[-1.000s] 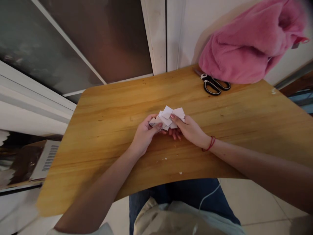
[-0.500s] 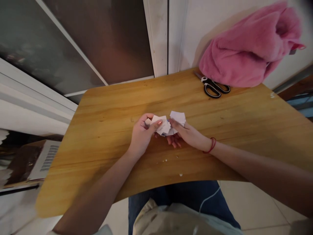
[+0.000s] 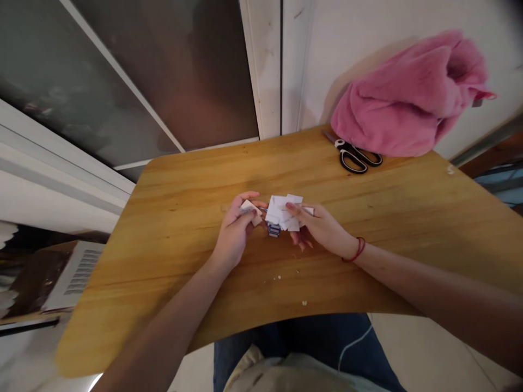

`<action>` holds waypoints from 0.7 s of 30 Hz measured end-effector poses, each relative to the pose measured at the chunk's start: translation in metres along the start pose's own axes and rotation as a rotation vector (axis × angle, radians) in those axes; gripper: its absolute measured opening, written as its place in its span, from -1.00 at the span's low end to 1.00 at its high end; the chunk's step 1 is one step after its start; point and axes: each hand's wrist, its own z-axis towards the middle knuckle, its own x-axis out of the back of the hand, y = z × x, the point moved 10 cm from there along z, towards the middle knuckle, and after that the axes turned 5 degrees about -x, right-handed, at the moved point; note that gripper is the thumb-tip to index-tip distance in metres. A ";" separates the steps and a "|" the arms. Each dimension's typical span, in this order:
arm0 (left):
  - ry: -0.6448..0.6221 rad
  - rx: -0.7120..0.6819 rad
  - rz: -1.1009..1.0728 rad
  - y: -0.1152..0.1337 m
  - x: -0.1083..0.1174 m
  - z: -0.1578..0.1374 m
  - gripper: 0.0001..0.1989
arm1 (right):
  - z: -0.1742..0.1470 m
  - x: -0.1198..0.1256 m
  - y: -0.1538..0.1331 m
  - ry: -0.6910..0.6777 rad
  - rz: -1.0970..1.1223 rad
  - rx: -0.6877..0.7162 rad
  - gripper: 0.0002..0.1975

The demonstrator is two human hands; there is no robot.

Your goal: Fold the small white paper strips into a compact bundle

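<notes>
Several small white paper pieces are fanned out in my right hand, its thumb pressing on top and its fingers underneath. My left hand is closed on a smaller bunch of white paper pieces, pinched under the thumb. Between the hands, just below the fanned papers, a small blue-and-white item shows; whether it is held or lies on the table I cannot tell. Both hands are over the middle of the wooden table, close together.
Black-handled scissors lie at the back right, beside a pink plush bundle against the wall. Tiny white scraps dot the table near its front edge. A cardboard box stands to the left, below the tabletop.
Most of the paper pieces from my left hand are now in the right hand's fan. The hands are slightly farther apart, and the blue-and-white item shows more. The view has tilted slightly.
</notes>
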 end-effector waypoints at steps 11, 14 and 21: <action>0.008 -0.009 0.267 0.010 0.013 0.005 -0.66 | -0.002 0.072 -0.038 0.453 -0.490 0.124 -0.24; 0.057 -0.078 0.444 0.017 0.025 0.012 -0.64 | 0.006 0.092 -0.036 0.535 -0.796 0.014 -0.30; 0.038 -0.288 1.130 0.024 0.048 0.031 -0.82 | 0.010 0.118 -0.043 0.655 -1.137 -0.114 -0.43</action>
